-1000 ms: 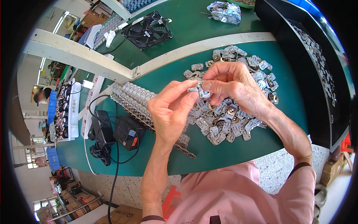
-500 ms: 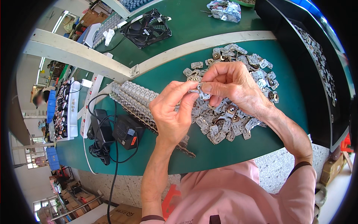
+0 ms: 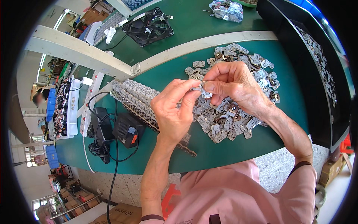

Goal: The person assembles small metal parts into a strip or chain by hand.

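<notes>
Between the fingertips of both hands is a small silvery metal part (image 3: 204,93), raised above the table and partly hidden by the fingers. My left hand (image 3: 173,108) pinches its left side with thumb and forefinger. From the right, my right hand (image 3: 236,87) grips it between thumb and bent fingers. Under and behind the hands spreads a loose heap of similar metal parts (image 3: 223,127), some with round brown discs. Left of my left hand, several long rows of such parts (image 3: 136,97) lie packed side by side, running toward the table's near edge.
A black adapter box (image 3: 126,128) with tangled cables lies left on the green table (image 3: 179,166). A white frame bar (image 3: 201,43) crosses behind the heap; beyond it sits a black fan (image 3: 147,28). At right stands a black bin (image 3: 298,74) with more parts. A white tray (image 3: 72,112) is far left.
Both hands keep their pinch on the small metal part, with only slight finger movement. The whole view has shifted a little.
</notes>
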Available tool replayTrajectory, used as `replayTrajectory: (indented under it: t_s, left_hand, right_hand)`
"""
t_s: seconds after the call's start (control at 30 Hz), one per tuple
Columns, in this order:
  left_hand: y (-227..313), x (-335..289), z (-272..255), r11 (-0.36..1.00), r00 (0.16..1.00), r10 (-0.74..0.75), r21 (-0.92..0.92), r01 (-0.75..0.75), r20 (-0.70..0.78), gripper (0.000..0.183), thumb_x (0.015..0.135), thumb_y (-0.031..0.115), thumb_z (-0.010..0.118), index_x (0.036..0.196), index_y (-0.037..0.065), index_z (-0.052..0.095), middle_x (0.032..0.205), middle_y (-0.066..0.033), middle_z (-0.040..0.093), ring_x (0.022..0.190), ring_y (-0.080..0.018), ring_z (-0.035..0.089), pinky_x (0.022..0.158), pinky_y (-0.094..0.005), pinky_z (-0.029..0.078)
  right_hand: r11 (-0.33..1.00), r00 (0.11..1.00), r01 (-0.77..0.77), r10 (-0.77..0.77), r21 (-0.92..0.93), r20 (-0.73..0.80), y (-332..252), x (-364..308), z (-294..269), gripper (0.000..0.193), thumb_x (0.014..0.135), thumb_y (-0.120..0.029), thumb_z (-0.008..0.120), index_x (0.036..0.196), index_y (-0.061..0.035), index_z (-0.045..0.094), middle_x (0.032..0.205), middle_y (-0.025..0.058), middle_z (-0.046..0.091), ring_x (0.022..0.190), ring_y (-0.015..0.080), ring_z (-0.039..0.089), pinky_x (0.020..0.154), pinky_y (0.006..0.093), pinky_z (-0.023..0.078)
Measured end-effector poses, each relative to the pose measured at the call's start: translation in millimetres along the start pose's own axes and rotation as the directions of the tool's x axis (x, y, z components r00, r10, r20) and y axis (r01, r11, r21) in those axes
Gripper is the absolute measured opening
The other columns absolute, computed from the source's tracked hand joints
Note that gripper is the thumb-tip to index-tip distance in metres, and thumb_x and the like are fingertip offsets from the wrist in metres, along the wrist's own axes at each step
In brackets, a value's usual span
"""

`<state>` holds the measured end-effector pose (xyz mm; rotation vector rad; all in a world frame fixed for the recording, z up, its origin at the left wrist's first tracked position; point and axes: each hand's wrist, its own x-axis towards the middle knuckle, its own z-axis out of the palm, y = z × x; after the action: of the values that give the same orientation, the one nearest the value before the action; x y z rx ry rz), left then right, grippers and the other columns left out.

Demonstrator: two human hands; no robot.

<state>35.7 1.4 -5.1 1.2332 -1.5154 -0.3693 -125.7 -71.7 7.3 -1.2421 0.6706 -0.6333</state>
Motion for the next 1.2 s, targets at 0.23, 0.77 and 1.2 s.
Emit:
replayTrajectory:
  t_s: [0.23,0.77,1.2]
  left_hand:
    - [2.4,0.0,-3.4,0.955,0.978,-0.21,-0.214,0.203,-0.009,0.014,0.077,-0.003,0.067,0.091,-0.002,0.066,0.077,-0.0037,0.064,0.067,-0.0082,0.059,0.06,-0.0211,0.047]
    - [0.5,1.8,-5.8,0.942,0.97,-0.244,-0.233,0.24,0.016,0.008,0.077,-0.002,0.068,0.085,-0.004,0.065,0.078,-0.0043,0.062,0.069,-0.0102,0.059,0.064,-0.0212,0.049]
    - [5.6,0.0,-6.4,0.993,0.999,-0.042,-0.108,0.041,-0.005,0.009,0.073,-0.004,0.069,0.08,-0.002,0.065,0.074,-0.0056,0.062,0.064,-0.0092,0.057,0.056,-0.0207,0.045]
  right_hand:
    - [0.998,0.999,0.034,-0.036,0.047,0.026,-0.7,2.1,-3.4,0.017,0.082,-0.009,0.065,0.093,0.0028,0.061,0.076,0.0092,0.064,0.066,0.0142,0.064,0.06,0.0248,0.053]
    - [0.999,0.999,-0.033,0.034,0.022,-0.014,-2.4,-0.4,1.0,0.014,0.08,-0.005,0.066,0.091,0.0027,0.06,0.073,0.0085,0.063,0.061,0.0126,0.062,0.057,0.024,0.052]
    - [0.998,0.997,-0.058,0.059,0.021,-0.055,-1.8,-2.2,2.8,0.015,0.078,-0.006,0.067,0.089,0.0024,0.061,0.07,0.0071,0.063,0.058,0.0112,0.061,0.055,0.0225,0.052]
